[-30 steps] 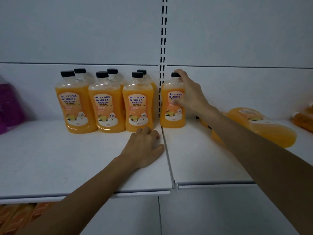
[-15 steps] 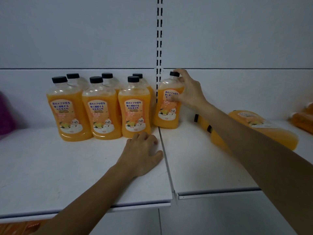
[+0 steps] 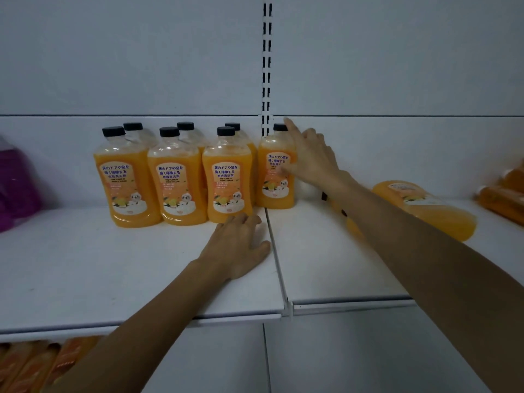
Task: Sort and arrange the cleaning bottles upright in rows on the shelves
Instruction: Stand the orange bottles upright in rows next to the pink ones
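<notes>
Six orange cleaning bottles with black caps stand upright in two rows of three on the white shelf (image 3: 99,268); the front middle one (image 3: 177,180) faces me. A seventh bottle (image 3: 273,182) stands upright just right of the shelf seam. My right hand (image 3: 312,160) rests against its right side with the fingers spread, the thumb on the label and the index finger reaching past the cap. My left hand (image 3: 238,245) lies palm down on the shelf in front of the rows and holds nothing. Another orange bottle (image 3: 425,208) lies on its side at the right, and my right forearm partly hides one more.
More orange bottles (image 3: 504,194) lie at the far right edge. A purple container (image 3: 14,182) sits at the far left of the shelf. Orange packs (image 3: 28,364) show on the shelf below. A slotted post (image 3: 266,66) runs up the back wall.
The seventh bottle was tilted in my right hand; now it stands upright on the shelf and the fingers have loosened and spread. My left hand has stayed put.
</notes>
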The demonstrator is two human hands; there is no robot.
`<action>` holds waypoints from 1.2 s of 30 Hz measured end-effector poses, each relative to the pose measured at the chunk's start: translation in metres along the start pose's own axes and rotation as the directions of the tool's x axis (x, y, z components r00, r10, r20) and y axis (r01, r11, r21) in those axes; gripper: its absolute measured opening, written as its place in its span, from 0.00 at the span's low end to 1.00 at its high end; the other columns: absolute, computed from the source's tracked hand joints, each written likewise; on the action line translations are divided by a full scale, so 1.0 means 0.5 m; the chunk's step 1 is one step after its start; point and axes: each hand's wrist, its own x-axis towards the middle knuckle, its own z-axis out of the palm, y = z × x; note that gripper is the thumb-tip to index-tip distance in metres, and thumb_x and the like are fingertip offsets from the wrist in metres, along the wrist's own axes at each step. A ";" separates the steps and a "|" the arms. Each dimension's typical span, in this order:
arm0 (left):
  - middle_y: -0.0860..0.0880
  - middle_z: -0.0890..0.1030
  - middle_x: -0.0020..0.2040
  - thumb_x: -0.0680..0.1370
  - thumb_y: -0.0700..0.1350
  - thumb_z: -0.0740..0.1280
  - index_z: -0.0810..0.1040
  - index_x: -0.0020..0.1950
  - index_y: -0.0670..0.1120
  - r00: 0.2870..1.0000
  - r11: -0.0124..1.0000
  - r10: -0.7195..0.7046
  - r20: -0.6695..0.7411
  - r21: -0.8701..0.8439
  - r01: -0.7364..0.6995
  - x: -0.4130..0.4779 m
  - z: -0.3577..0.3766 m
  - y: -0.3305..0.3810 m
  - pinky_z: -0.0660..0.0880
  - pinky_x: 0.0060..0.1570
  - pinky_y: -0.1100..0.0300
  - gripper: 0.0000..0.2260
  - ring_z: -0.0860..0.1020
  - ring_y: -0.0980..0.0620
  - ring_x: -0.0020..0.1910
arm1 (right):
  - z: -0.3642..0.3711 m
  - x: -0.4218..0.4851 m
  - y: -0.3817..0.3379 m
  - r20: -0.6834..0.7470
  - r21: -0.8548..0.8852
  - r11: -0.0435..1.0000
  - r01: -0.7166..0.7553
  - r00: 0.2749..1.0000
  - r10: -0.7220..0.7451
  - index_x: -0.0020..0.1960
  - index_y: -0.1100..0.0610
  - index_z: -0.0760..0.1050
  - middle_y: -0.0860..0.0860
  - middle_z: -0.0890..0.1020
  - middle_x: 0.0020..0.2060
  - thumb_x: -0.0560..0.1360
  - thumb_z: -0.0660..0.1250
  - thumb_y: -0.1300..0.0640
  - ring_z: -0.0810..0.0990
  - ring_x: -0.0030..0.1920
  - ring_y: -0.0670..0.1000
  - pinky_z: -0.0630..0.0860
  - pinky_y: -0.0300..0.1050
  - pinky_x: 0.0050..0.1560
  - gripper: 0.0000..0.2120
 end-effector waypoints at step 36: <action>0.51 0.73 0.61 0.73 0.51 0.69 0.67 0.64 0.52 0.941 0.250 0.008 0.338 -0.912 0.325 0.082 0.031 0.345 0.70 0.61 0.54 0.21 0.71 0.49 0.61 | -0.181 -0.182 0.244 0.195 0.423 0.802 -0.423 0.906 0.375 0.65 0.55 0.69 0.53 0.76 0.60 0.70 0.72 0.43 0.76 0.55 0.52 0.73 0.41 0.45 0.29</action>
